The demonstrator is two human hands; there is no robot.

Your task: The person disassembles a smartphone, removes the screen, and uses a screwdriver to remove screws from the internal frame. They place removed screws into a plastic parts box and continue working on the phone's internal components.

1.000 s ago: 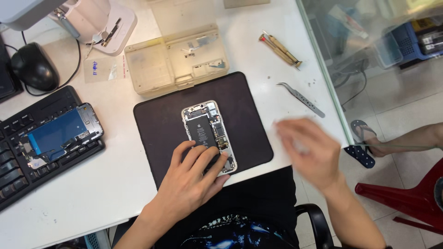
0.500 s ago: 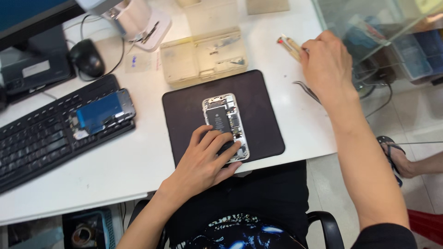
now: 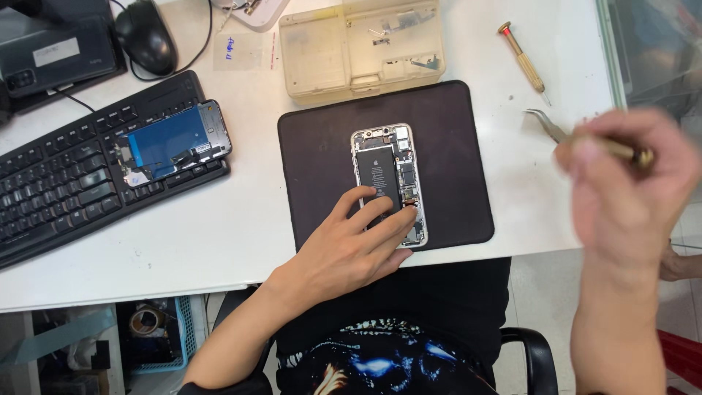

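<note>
My left hand (image 3: 349, 245) lies flat, fingers spread and gripping nothing, pressing down on the lower end of the opened smartphone (image 3: 387, 179), whose back is off so that the black battery and the circuit board beside it show. The phone lies upright along the middle of a dark work mat (image 3: 446, 132) on the white counter (image 3: 241, 205). My right hand (image 3: 625, 183) is raised off to the right of the mat, blurred, with its fingers closed around a slim brass-coloured screwdriver (image 3: 621, 151) whose end pokes out past the knuckles. Just behind that hand a pair of metal tweezers (image 3: 542, 123) lies on the counter, partly hidden by my fingers, and further back a second screwdriver (image 3: 523, 64) with a brass handle and a red cap lies at a slant. Touching the far edge of the mat is a yellowish clear parts box (image 3: 322, 55) with small metal pieces in its compartments. To the left, well apart from the mat, a detached phone screen (image 3: 174, 141) with a blue film rests on top of a black keyboard (image 3: 66, 190), and a black mouse (image 3: 146, 35) sits behind that.
</note>
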